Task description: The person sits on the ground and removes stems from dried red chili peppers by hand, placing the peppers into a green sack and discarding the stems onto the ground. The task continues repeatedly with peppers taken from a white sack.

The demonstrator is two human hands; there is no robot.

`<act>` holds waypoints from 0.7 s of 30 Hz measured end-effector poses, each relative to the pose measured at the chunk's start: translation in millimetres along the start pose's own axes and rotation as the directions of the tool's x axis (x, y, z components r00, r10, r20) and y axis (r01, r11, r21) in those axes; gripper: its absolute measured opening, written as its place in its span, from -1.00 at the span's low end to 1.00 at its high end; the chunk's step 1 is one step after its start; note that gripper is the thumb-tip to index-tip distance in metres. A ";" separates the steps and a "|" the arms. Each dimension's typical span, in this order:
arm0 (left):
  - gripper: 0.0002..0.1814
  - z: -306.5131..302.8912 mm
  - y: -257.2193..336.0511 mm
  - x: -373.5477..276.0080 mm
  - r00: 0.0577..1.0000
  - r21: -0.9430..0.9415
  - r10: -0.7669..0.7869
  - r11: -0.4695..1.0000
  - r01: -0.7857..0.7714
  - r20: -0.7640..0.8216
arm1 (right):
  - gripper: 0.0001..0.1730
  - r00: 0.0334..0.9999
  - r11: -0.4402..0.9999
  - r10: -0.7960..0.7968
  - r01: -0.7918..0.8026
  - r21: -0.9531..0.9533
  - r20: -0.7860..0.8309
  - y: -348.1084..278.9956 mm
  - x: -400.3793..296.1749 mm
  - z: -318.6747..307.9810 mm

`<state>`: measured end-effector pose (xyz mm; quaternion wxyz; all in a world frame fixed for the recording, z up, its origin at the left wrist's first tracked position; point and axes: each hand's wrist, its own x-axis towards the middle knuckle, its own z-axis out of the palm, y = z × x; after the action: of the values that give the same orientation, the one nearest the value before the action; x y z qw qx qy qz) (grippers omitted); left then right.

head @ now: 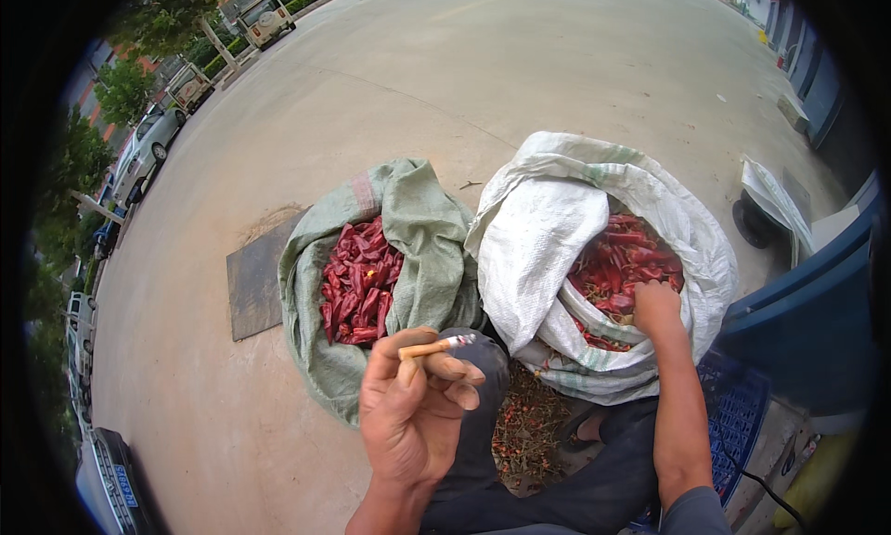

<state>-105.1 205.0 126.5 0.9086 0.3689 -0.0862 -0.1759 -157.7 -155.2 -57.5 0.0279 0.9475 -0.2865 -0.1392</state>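
Between the thumb and fingers of my left hand is a lit cigarette, held above my knee with ash at its tip. My right hand reaches into the rolled-down mouth of a white woven sack. Its fingertips are hidden among the dried red chili peppers, so whether they grip one is unclear. To the left stands a green woven sack, its rim also folded down. Dark red chili peppers fill its opening, and my left hand is in front of its lower edge.
Chili stems and scraps cover the ground between my legs. A dark flat board lies left of the green sack. At right are a blue plastic crate and a large blue container. Parked vehicles line the far left.
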 end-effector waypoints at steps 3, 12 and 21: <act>-0.60 -17.6 -9.9 -2.9 0.990 -0.031 -0.110 0.994 0.108 -0.093 | -0.70 1.000 1.000 -0.003 0.003 0.005 -0.024 -5.0 -0.7 2.3; -0.67 -30.0 -49.4 -20.2 0.929 0.046 -0.369 0.929 0.368 0.029 | -0.79 0.987 0.998 -0.066 0.066 0.000 -0.145 -3.8 1.9 9.4; -0.71 -114.5 203.6 74.4 0.974 0.940 -0.216 0.341 0.015 0.063 | -0.81 0.991 1.000 -0.026 0.025 -0.008 -0.131 0.7 5.1 5.4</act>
<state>48.6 385.3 189.5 0.5095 0.8084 -0.2246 -0.1911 -155.6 -158.5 -63.8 0.0476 0.9581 -0.2714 -0.0780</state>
